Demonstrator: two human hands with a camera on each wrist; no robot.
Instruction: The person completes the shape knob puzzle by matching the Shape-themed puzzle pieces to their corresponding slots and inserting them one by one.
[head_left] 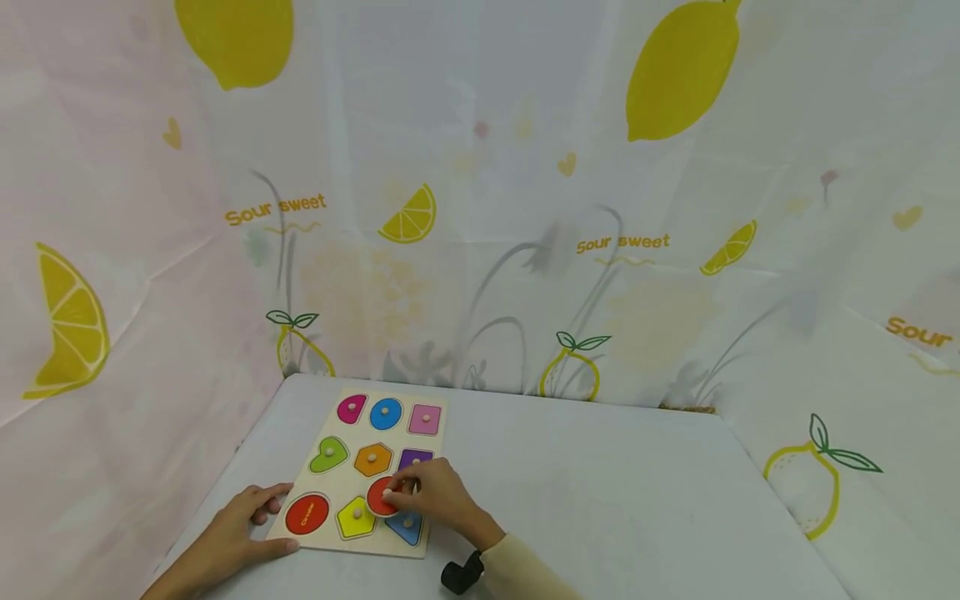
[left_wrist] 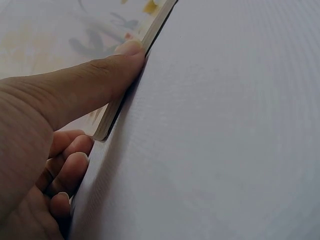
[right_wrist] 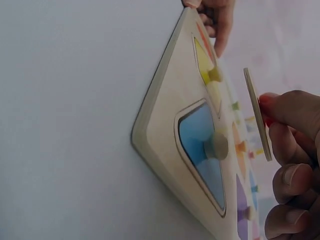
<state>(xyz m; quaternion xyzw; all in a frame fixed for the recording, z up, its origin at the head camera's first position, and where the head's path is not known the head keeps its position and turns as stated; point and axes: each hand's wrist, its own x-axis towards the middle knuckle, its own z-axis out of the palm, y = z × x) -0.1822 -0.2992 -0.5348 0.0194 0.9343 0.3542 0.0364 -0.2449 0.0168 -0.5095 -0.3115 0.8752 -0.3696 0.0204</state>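
Note:
A wooden shape-puzzle board [head_left: 397, 403] lies flat on the white table. My right hand [head_left: 442, 492] pinches the knob of a red circle piece [head_left: 379, 497], held above the board; its thin edge shows tilted in the right wrist view. Bottom left is the round red recess [head_left: 307, 513] with printed lettering. My left hand [head_left: 238, 533] holds the board's near-left corner, thumb along the near edge and fingers at the left side. In the left wrist view its thumb [left_wrist: 100, 82] presses the board's edge. Beneath the red piece sit a yellow pentagon [head_left: 356, 518] and a blue piece [head_left: 406, 527].
Other knobbed pieces sit in the board, among them a green heart [head_left: 328, 455], an orange hexagon [head_left: 372, 459] and a blue circle [head_left: 386, 413]. Lemon-printed cloth [head_left: 480, 317] walls the table [head_left: 600, 500]. A black device [head_left: 461, 575] is by the right wrist.

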